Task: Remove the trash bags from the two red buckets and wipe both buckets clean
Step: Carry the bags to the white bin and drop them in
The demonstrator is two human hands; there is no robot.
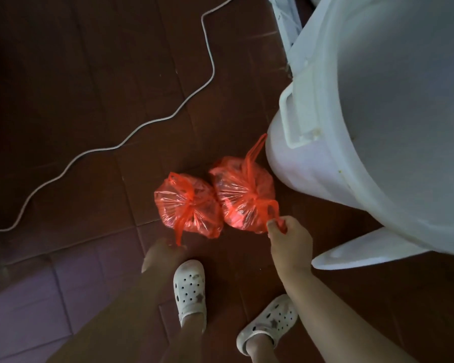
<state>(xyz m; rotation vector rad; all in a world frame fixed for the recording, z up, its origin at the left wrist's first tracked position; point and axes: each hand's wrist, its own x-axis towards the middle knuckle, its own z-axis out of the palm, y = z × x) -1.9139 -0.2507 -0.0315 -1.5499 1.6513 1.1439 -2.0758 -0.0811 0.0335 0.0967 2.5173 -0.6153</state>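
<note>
Two tied red trash bags sit side by side on the dark tiled floor. The left bag (188, 205) has a handle strip trailing down toward my left hand (163, 254), which is blurred and held just below that strip; I cannot tell whether it touches it. The right bag (243, 197) lies against the white bin. My right hand (288, 242) pinches this bag's tied handle loop between thumb and fingers. No red bucket is in view.
A large white lidded bin (378, 113) fills the right side, its handle facing the bags. A white cable (194, 98) snakes across the floor at left. My feet in white clogs (190, 286) stand just below the bags.
</note>
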